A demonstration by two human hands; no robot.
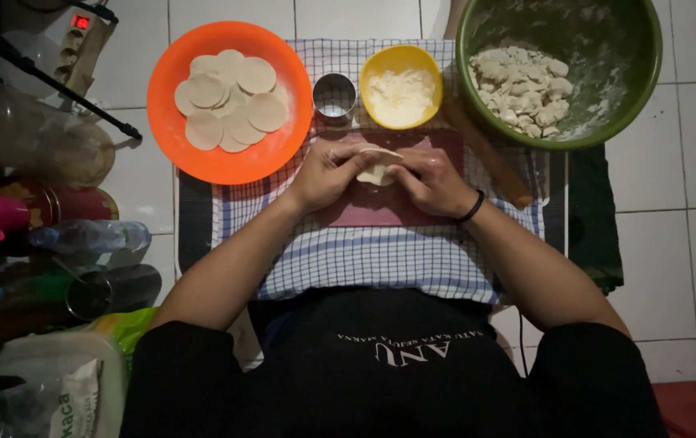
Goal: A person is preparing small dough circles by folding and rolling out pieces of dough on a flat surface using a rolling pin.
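Note:
My left hand point(327, 172) and my right hand point(433, 180) meet over a dark red board point(364, 212), and together they pinch a pale round of dough point(378, 164) between the fingertips. The dough is partly folded and half hidden by my fingers. A black band circles my right wrist. Beyond my left hand, an orange plate point(202, 158) carries several flat dough circles point(230, 101). A small metal ring cutter point(335, 97) and a yellow bowl of white flour point(401, 88) stand just past the board.
A large green bowl point(640, 49) at the back right holds several dough pieces. A wooden rolling pin point(490, 154) lies beside the board on a checked cloth point(380, 259). Bottles, jars and a power strip point(80, 36) crowd the left side; white floor tiles lie to the right.

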